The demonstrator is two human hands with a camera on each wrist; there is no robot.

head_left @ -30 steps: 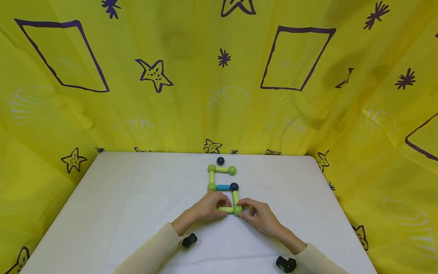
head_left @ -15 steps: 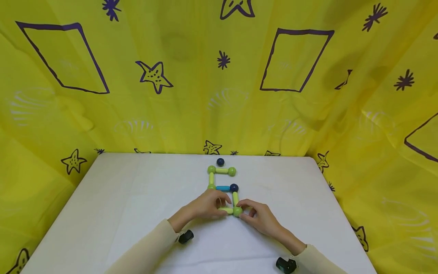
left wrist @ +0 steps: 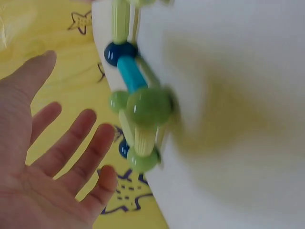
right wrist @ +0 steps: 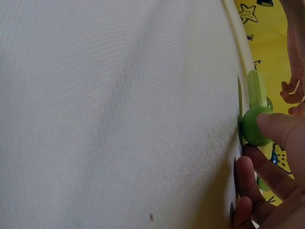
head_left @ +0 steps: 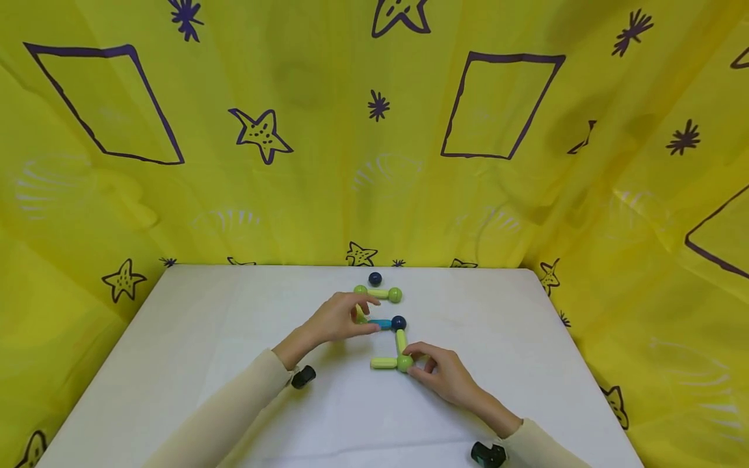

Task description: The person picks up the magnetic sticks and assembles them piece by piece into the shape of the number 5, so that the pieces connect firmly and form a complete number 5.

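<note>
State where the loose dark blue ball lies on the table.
In the head view the loose dark blue ball sits alone near the table's far edge, just beyond the top yellow-green rod, apart from both hands.

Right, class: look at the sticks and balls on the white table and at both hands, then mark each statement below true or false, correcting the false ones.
1. The right hand pinches a green ball. True.
2. The left hand grips the blue stick. False: its fingers are straight and grip nothing.
3. A dark blue ball lies alone near the table's far edge. True.
4. The backdrop is red. False: it is a yellow cloth with purple stars.
</note>
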